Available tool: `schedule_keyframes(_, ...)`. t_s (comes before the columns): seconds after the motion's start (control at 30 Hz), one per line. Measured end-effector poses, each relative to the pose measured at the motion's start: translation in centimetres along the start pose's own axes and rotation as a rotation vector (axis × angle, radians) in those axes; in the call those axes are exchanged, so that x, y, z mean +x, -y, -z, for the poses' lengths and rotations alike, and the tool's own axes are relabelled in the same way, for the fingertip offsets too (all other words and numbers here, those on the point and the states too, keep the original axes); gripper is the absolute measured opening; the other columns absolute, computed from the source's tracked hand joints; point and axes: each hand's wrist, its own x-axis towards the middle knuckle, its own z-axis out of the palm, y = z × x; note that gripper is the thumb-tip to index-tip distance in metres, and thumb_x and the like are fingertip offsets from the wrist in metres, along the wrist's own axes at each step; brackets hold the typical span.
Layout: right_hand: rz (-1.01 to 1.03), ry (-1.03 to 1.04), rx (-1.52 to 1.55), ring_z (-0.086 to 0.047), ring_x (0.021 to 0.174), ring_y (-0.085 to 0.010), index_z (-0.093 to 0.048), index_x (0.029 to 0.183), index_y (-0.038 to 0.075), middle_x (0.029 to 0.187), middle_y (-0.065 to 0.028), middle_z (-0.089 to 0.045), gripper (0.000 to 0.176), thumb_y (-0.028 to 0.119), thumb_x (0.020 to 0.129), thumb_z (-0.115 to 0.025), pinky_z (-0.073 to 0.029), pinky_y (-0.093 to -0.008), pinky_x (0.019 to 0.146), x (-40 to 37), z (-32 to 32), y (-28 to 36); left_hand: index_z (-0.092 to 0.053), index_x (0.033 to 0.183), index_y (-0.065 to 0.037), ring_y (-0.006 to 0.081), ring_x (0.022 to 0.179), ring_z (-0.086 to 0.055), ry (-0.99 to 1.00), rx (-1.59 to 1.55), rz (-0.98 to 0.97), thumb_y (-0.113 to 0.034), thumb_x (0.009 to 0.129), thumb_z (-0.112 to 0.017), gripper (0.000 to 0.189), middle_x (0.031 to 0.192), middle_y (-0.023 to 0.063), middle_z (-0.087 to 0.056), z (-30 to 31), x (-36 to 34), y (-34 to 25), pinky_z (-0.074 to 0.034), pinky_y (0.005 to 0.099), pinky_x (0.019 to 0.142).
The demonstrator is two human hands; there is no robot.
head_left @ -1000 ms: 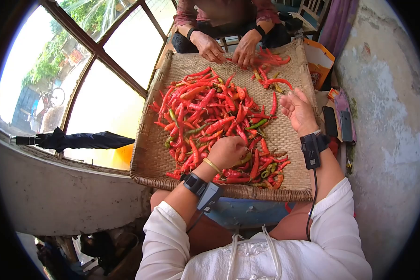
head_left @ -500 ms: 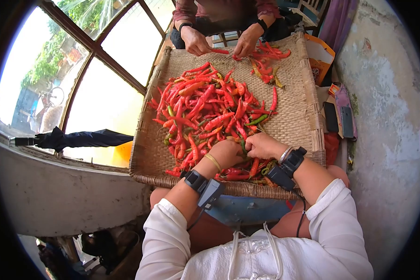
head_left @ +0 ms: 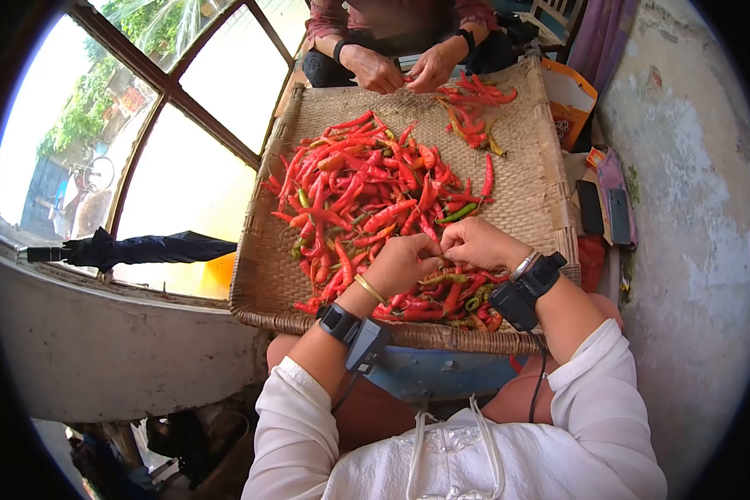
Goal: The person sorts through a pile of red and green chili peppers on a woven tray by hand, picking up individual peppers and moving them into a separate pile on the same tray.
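Observation:
My left hand (head_left: 403, 265) and my right hand (head_left: 485, 245) meet over the near part of a heap of red chili peppers (head_left: 367, 192). Both are closed, thumbs and fingertips pinched together and almost touching. Whatever is between the fingers is too small or hidden to make out. Just beneath them lie more red chilies and a yellowish-green chili (head_left: 443, 278). The chilies rest in a shallow woven basket tray (head_left: 525, 208), whose near rim is in front of my lap. A green chili (head_left: 458, 213) lies beyond my right hand.
Across the tray, another person's hands (head_left: 429, 68) work close together at the far edge, beside a smaller chili pile (head_left: 475, 108). A folded umbrella (head_left: 150, 248) lies along the windowsill at left. Two phones (head_left: 618, 215) rest by the right wall, near an orange-edged bag (head_left: 571, 100).
My hands have risen slightly, away from me, uncovering chilies below them. My right fingers have moved closer to my left. The other person's hands have come together.

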Motion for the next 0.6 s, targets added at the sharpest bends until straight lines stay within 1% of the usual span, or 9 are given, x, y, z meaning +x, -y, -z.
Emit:
schedule_keyframes(0.13, 0.036, 0.008, 0.114, -0.054, 0.061, -0.0100, -0.061, 0.079, 0.002, 0.065, -0.0040, -0.059, 0.011, 0.010, 0.071, -0.063, -0.044, -0.0255, 0.056, -0.1, 0.3, -0.1, -0.057, 0.090, -0.001, 0.0049, 0.072, -0.053, -0.024, -0.160, 0.018, -0.005, 0.081, -0.060, 0.010, 0.080, -0.0007, -0.059, 0.1, -0.1, 0.5, -0.045, 0.0203, 0.063)
schedule_keyframes(0.27, 0.222, -0.019, -0.156, -0.054, 0.061, -0.0120, -0.061, 0.081, 0.001, 0.071, -0.0025, -0.058, 0.013, 0.012, 0.074, -0.060, -0.044, -0.0269, 0.060, -0.2, 0.7, -0.4, -0.057, 0.090, -0.001, 0.0038, 0.073, -0.053, -0.029, -0.253, 0.039, -0.005, 0.082, -0.059, 0.009, 0.082, -0.0011, -0.059, 0.7, -0.1, -0.3, -0.045, 0.0192, 0.063)
schedule_keyframes(0.33, 0.244, 0.030, -0.251, -0.053, 0.063, -0.0127, -0.061, 0.086, 0.001, 0.073, 0.0000, -0.057, 0.014, 0.012, 0.077, -0.059, -0.044, -0.0267, 0.063, -0.2, 1.6, -0.5, -0.059, 0.089, -0.001, 0.0112, 0.068, -0.055, -0.089, -0.293, 0.074, -0.009, 0.074, -0.065, 0.018, 0.074, 0.0036, -0.059, 0.9, -0.1, -0.1, -0.046, 0.0261, 0.062)
schedule_keyframes(0.37, 0.141, 0.025, -0.182, -0.053, 0.062, -0.0122, -0.061, 0.087, 0.001, 0.074, -0.0026, -0.058, 0.018, 0.015, 0.077, -0.060, -0.044, -0.0275, 0.059, -0.4, 2.4, -0.2, -0.059, 0.089, -0.001, 0.0112, 0.068, -0.055, -0.090, -0.295, 0.075, -0.009, 0.074, -0.065, 0.018, 0.074, 0.0036, -0.059, 0.9, -0.2, -0.1, -0.046, 0.0261, 0.062)
schedule_keyframes(0.43, 0.038, 0.021, -0.113, -0.053, 0.060, -0.0118, -0.061, 0.089, 0.001, 0.074, -0.0052, -0.059, 0.022, 0.018, 0.076, -0.061, -0.044, -0.0283, 0.055, -0.3, 3.6, -0.2, -0.059, 0.089, -0.001, 0.0204, 0.076, -0.058, -0.427, 0.133, -0.071, -0.011, 0.073, -0.066, 0.021, 0.083, 0.0095, -0.061, 1.1, -0.3, -0.1, -0.047, 0.0319, 0.066)
schedule_keyframes(0.47, 0.077, -0.236, 0.257, -0.053, 0.060, -0.0112, -0.059, 0.093, -0.001, 0.073, -0.0053, -0.059, 0.027, 0.020, 0.078, -0.061, -0.044, -0.0278, 0.054, -0.2, 4.1, -0.5, -0.059, 0.092, -0.002, 0.0296, 0.083, -0.058, -0.453, 0.250, -0.093, -0.014, 0.073, -0.065, 0.023, 0.091, 0.0141, -0.060, 1.3, -0.3, -0.1, -0.046, 0.0371, 0.071)
schedule_keyframes(0.5, 0.114, -0.493, 0.629, -0.053, 0.060, -0.0105, -0.057, 0.098, -0.002, 0.072, -0.0055, -0.059, 0.032, 0.023, 0.079, -0.060, -0.045, -0.0273, 0.052, -0.1, 4.3, -0.7, -0.059, 0.092, -0.002, 0.0296, 0.083, -0.058, -0.453, 0.250, -0.093, -0.014, 0.073, -0.065, 0.023, 0.091, 0.0141, -0.060, 1.3, -0.3, 0.1, -0.046, 0.0371, 0.071)
schedule_keyframes(0.57, 0.080, -0.606, 0.678, -0.055, 0.062, -0.0097, -0.055, 0.100, -0.004, 0.071, -0.0056, -0.058, 0.035, 0.024, 0.080, -0.060, -0.045, -0.0270, 0.051, 0.1, 4.5, -1.0, -0.059, 0.093, -0.003, 0.0310, 0.085, -0.057, -0.199, 0.275, -0.017, -0.018, 0.073, -0.064, 0.025, 0.090, 0.0156, -0.060, 1.1, -0.2, 0.6, -0.045, 0.0379, 0.074)
schedule_keyframes(0.6, 0.045, -0.719, 0.726, -0.056, 0.064, -0.0088, -0.054, 0.102, -0.006, 0.070, -0.0057, -0.058, 0.038, 0.025, 0.080, -0.060, -0.046, -0.0268, 0.050, 0.2, 4.4, -1.1, -0.059, 0.093, -0.003, 0.0310, 0.085, -0.057, -0.197, 0.275, -0.017, -0.018, 0.073, -0.064, 0.025, 0.090, 0.0156, -0.060, 0.9, -0.2, 0.7, -0.045, 0.0379, 0.074)
